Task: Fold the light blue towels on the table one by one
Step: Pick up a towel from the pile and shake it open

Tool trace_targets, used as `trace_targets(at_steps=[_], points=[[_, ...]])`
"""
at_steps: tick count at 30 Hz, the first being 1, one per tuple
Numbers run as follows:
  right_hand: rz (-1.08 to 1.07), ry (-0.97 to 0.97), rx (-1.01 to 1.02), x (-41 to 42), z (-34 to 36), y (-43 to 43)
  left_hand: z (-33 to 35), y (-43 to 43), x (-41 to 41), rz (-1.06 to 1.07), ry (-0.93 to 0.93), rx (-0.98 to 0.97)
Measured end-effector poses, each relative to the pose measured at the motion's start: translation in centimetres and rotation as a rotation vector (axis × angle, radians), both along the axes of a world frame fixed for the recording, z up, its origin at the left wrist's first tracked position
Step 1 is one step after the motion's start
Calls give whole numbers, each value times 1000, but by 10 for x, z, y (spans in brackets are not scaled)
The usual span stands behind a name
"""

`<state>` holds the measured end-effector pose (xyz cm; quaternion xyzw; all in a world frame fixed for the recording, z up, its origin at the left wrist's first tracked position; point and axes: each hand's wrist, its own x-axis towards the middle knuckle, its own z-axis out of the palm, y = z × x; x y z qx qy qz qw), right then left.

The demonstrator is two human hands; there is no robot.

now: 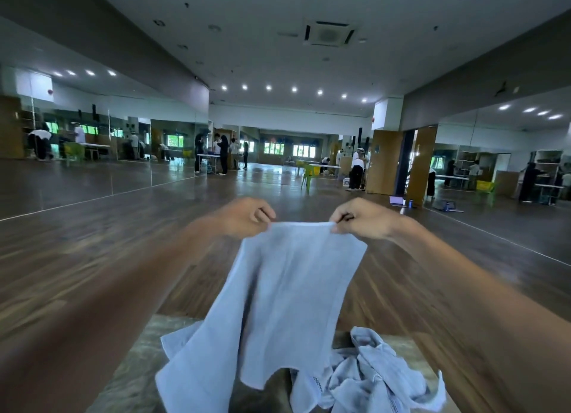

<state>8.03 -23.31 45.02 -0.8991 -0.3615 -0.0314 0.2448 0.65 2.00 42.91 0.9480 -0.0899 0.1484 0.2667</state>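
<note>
A light blue towel (287, 295) hangs in the air in front of me, held up by its top edge. My left hand (247, 216) pinches the top left corner and my right hand (361, 219) pinches the top right corner. The cloth droops down to the table (136, 366), its lower end trailing over it. A crumpled heap of more light blue towels (370, 378) lies on the table at the lower right, below my right arm.
The table is small with a pale mottled top, and only its far part shows. Beyond it lies a wide dark wooden floor (92, 258). A green chair (310, 174) and several people stand far off by mirrored walls.
</note>
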Motion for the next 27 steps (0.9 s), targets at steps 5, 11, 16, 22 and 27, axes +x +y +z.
trace_targets(at_steps=[5, 11, 16, 22, 27], points=[[87, -46, -96, -15, -6, 34, -38, -39, 9, -171, 71, -286], [80, 11, -81, -15, -14, 35, -54, -47, 13, -151, 24, -340], [-7, 40, -274, -6, -30, 11, -42, -38, 8, -144, -20, -322], [-15, 47, 88, -9, -4, 7, -36, -32, 10, -135, -13, -260], [63, -3, 227, -9, 10, 25, -35, -34, 12, -169, -197, -332]])
